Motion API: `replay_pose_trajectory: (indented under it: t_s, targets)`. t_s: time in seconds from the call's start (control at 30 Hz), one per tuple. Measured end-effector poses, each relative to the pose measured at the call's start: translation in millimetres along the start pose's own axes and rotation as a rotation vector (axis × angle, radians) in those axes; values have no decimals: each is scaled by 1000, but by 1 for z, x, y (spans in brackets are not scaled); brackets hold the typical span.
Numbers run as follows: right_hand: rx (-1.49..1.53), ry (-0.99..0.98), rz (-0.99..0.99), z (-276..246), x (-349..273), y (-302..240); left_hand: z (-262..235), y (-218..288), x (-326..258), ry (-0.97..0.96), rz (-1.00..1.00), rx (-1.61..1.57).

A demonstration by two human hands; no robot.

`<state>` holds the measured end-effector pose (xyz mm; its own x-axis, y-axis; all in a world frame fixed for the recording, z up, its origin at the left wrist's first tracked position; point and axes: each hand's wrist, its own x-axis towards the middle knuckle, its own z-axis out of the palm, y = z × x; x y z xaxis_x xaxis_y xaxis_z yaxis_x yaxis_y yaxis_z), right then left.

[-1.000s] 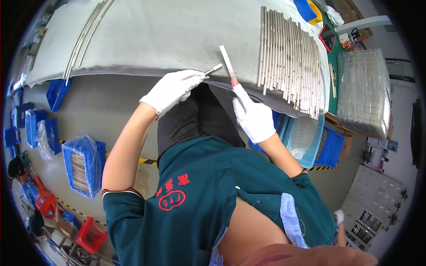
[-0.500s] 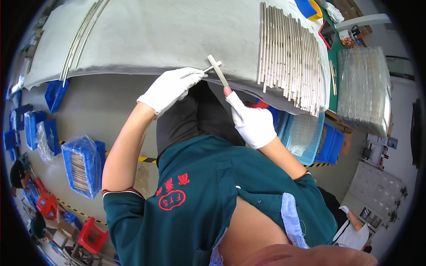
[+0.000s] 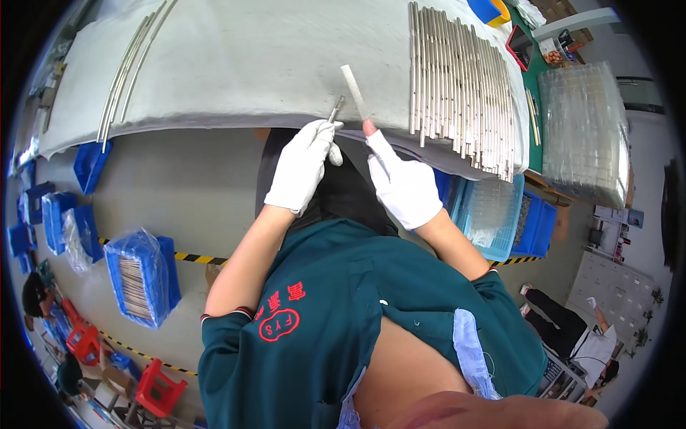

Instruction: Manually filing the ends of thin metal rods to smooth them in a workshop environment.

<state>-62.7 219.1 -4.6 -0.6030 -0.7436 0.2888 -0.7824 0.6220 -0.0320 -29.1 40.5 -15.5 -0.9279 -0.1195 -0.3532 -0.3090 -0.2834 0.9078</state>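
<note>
My left hand [image 3: 306,166], in a white glove, is closed around a thin metal rod [image 3: 336,109]. Only the rod's end shows past the fingers, pointing up over the table edge. My right hand [image 3: 406,187], gloved with one bare fingertip showing, pinches a flat whitish strip [image 3: 353,91]. The strip tilts up and leftward, a little apart from the rod. To the right of both hands, a wide row of metal rods [image 3: 457,86] lies side by side on the cloth-covered table [image 3: 264,61].
Several long rods [image 3: 132,71] lie at the table's left. A blue bin of rods [image 3: 139,275] stands on the floor at left. Plastic-wrapped trays [image 3: 584,132] are stacked at right, above a light-blue basket [image 3: 493,243]. A co-worker [image 3: 582,336] is at lower right.
My left hand has turned and swung closer to my right hand, so the rod now points upward. The strip, previously crossing the rod, has moved upward and away from it.
</note>
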Motion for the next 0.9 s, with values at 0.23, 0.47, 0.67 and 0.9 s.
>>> replay_pose_trajectory:
  t_s: [0.23, 0.47, 0.67, 0.9]
  targets:
    - [75, -29, 79, 4, 21, -12, 9, 4, -3, 124, -118, -46]
    - [7, -57, 93, 7, 3, -14, 10, 4, -3, 118, -122, -64]
    - [64, -161, 91, 4, 17, -11, 12, 4, -4, 139, -122, -91]
    - [109, -151, 100, 11, 15, -4, 12, 5, -6, 101, -110, -91]
